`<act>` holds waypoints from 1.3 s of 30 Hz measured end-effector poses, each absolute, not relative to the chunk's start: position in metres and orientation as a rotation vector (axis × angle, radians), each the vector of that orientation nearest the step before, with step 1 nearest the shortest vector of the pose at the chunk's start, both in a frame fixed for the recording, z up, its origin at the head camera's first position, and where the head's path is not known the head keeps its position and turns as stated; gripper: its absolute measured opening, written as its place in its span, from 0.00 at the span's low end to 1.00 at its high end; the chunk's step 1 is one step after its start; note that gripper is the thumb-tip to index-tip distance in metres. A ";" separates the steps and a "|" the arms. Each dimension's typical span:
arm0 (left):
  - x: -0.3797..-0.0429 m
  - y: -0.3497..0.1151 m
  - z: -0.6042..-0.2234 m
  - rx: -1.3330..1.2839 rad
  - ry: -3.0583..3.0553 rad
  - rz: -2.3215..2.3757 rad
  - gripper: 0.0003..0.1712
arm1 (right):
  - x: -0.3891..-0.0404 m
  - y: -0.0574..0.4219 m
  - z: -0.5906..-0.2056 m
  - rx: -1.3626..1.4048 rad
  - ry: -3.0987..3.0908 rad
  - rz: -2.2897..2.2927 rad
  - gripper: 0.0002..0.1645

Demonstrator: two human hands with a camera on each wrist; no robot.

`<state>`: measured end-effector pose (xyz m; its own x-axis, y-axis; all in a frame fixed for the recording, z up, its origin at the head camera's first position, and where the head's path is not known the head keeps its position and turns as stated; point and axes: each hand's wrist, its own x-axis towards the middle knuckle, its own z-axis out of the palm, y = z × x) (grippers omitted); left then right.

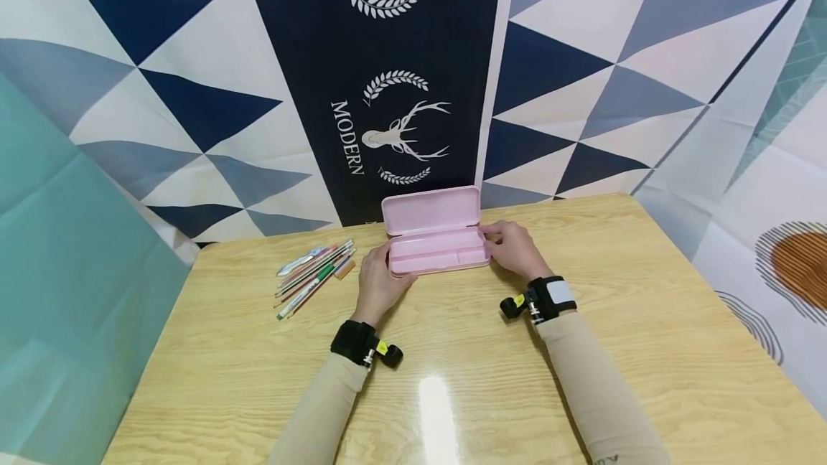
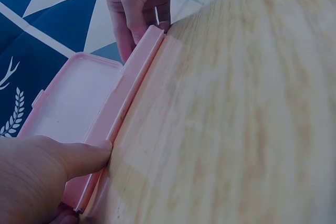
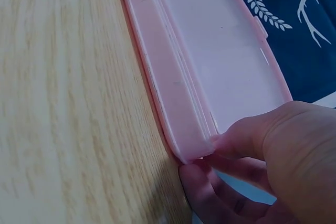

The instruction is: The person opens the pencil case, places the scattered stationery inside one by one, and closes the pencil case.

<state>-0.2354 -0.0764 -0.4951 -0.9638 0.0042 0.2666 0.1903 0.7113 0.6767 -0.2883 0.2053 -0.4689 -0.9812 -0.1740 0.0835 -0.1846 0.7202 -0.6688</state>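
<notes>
A pink pencil case (image 1: pixel 439 261) lies with its lid (image 1: pixel 431 211) raised against the patterned cloth behind. Its tray shows bare compartments split by low dividers. My left hand (image 1: pixel 380 283) grips the left end, the thumb (image 2: pixel 86 158) along the front edge and the fingers round the side. At the opposite end, my right hand (image 1: pixel 515 250) holds the corner; the right wrist view has the thumb (image 3: pixel 239 140) on the rim and a finger low against the outer wall. Part of the left fingers is hidden behind the case.
To the left of the case, a loose bunch of pencils and pens (image 1: pixel 316 275) lies on the wooden table (image 1: pixel 452 350), with a small orange-brown block (image 1: pixel 345 268) beside it. The patterned cloth (image 1: pixel 413 41) hangs right behind the table's back edge.
</notes>
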 end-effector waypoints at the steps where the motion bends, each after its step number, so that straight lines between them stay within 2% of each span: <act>1: -0.235 -0.077 -0.495 -0.151 -2.679 -1.098 0.47 | -0.289 0.205 -0.469 0.301 -2.904 1.132 0.22; 26: -0.235 -0.078 -0.495 -0.134 -2.708 -1.090 0.47 | -0.290 0.204 -0.471 0.285 -2.918 1.164 0.23; 39: -0.240 -0.090 -0.488 -0.221 -2.755 -1.182 0.44 | -0.290 0.205 -0.469 0.253 -2.927 1.138 0.22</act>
<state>-0.2403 -0.0898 -0.4884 -0.9800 0.0807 0.1819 0.1874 0.6814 0.7075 -0.2898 0.2049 -0.4693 -0.9871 -0.1522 0.0493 -0.1456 0.7264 -0.6717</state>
